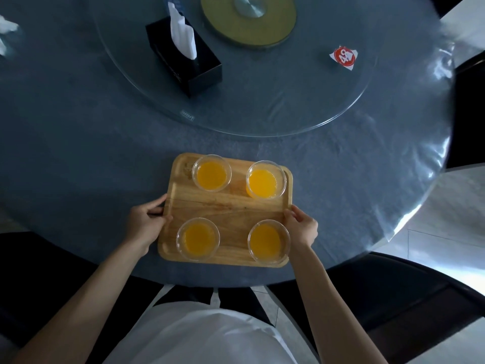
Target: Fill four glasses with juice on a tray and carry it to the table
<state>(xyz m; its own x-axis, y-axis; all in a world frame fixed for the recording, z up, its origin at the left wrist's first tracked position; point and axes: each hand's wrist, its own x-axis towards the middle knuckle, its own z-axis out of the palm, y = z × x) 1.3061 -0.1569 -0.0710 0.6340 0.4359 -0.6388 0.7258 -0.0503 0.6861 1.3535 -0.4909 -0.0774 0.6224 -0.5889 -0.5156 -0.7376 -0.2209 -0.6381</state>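
Overhead view of a round table [78, 143] under a dark blue cover and clear plastic film. A rectangular wooden tray [231, 206] lies over the table's near edge zone, directly in front of the person; whether it rests fully on the surface cannot be told. Four clear glasses stand on the tray, one toward each corner, each holding orange juice: far-left glass [211, 173], far-right glass [266, 179], near-left glass [198, 239], near-right glass [268, 242]. The glasses stand apart from one another.

The left hand [145, 223] is clamped on the tray's left rim at mid-length, thumb over the top edge, fingers curled beneath. The right hand [301, 228] grips the right rim just beside the near-right glass, thumb on the top edge, remaining fingers wrapped under. Both forearms are bare and extend forward from the body, converging slightly toward the tray, wrists roughly level.

Farther on the table sits a glass turntable [262, 114] carrying a black tissue box [183, 57] with a white tissue raised from it, and a small red-and-white packet [343, 58]. A yellow-green disc with a metal hub [249, 19] marks the turntable's centre.
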